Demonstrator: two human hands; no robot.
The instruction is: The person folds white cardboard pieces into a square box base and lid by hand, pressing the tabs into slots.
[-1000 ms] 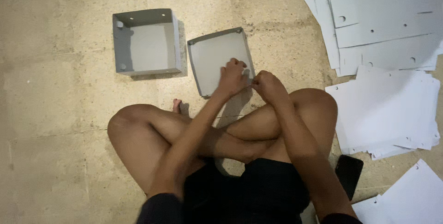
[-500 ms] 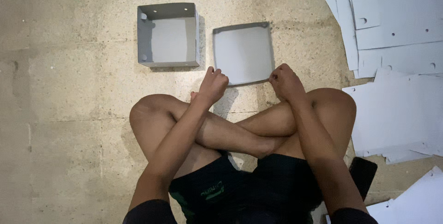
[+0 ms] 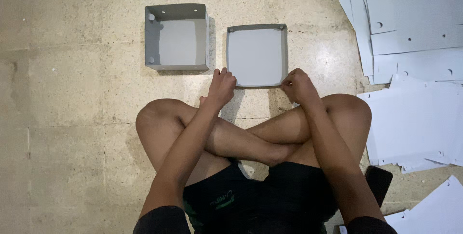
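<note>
grey folded cardboard trays: 2 — deep tray [image 3: 177, 37], shallow tray [image 3: 257, 54] on floor | left hand [image 3: 221, 85], right hand [image 3: 299, 85] curled, pinching shallow tray's near corners | earlier: hands together at one corner | white flat sheets [image 3: 415, 46]: stack, uncountable

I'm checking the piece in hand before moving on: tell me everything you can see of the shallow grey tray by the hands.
The shallow tray is square, pale grey, seemingly folded card, with low upright walls and small holes near the far corners. It lies flat, open side up and empty, on the stone floor, right of a deeper grey box. The left hand and right hand touch its near corners.
</note>
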